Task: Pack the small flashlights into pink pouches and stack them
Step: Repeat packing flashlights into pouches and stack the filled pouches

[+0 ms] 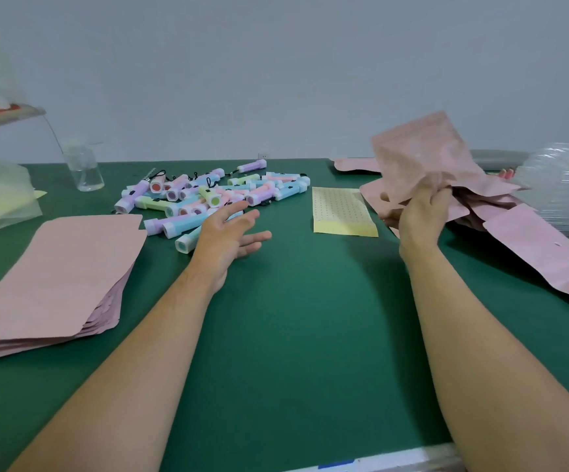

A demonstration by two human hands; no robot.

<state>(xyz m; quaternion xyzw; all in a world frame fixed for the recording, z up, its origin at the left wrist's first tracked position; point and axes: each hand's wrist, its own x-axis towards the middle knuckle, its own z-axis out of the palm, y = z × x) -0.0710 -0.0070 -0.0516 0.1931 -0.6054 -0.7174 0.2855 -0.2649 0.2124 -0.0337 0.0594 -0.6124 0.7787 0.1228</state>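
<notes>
While my right hand point(419, 212) is gripping a pink pouch point(422, 158) upright, my left hand point(228, 233) is hovering open. It is lying nearer the flashlights point(208, 195), just ahead.

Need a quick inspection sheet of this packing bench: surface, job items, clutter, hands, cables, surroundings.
Surface: green mat, bare in the middle.
Job's things: flashlights heaped at far centre; flat pouch stack at left; loose pouch pile at right.
Clutter: yellow dotted sheet beside the heap; clear jar; clear plastic bundle far right; translucent bag far left.
Grippers: left hand open, empty, by the heap; right hand gripping a raised pink pouch.
Cables: nothing seen apart from black cords on the flashlights.
Surroundings: plain grey wall; shelf edge upper left.
</notes>
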